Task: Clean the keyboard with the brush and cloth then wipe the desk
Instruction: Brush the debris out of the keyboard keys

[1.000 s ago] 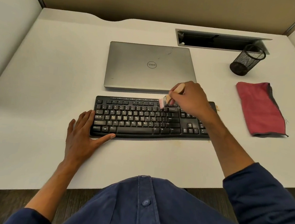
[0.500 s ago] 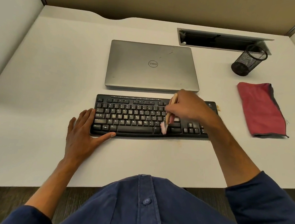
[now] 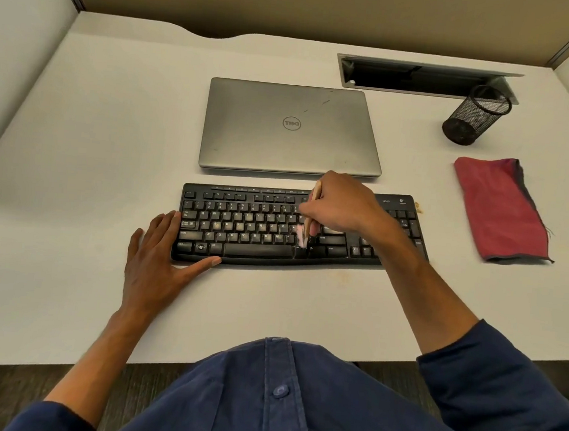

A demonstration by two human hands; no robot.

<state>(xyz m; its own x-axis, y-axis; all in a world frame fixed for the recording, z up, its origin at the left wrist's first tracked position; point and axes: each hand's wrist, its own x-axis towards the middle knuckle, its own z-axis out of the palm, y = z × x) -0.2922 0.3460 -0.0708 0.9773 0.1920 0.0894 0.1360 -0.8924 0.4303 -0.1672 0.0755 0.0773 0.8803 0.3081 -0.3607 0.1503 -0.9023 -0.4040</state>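
Observation:
A black keyboard [image 3: 258, 226] lies on the white desk [image 3: 91, 164], in front of me. My right hand [image 3: 342, 203] grips a small wooden-handled brush [image 3: 308, 217] with pale pink bristles that touch the keys just right of the space bar. My left hand [image 3: 158, 262] lies flat with fingers spread against the keyboard's left end, thumb along its front edge. A folded red cloth [image 3: 497, 206] rests on the desk to the right of the keyboard, untouched.
A shut silver laptop [image 3: 290, 128] sits just behind the keyboard. A black mesh pen cup [image 3: 474, 116] stands at the back right beside an open cable tray [image 3: 422, 78]. Crumbs lie at the keyboard's top right corner [image 3: 420, 208]. Partition walls enclose the desk.
My right hand has swept the brush from the keyboard's top row down to the lower rows near the space bar. My left hand has stayed on the keyboard's left end.

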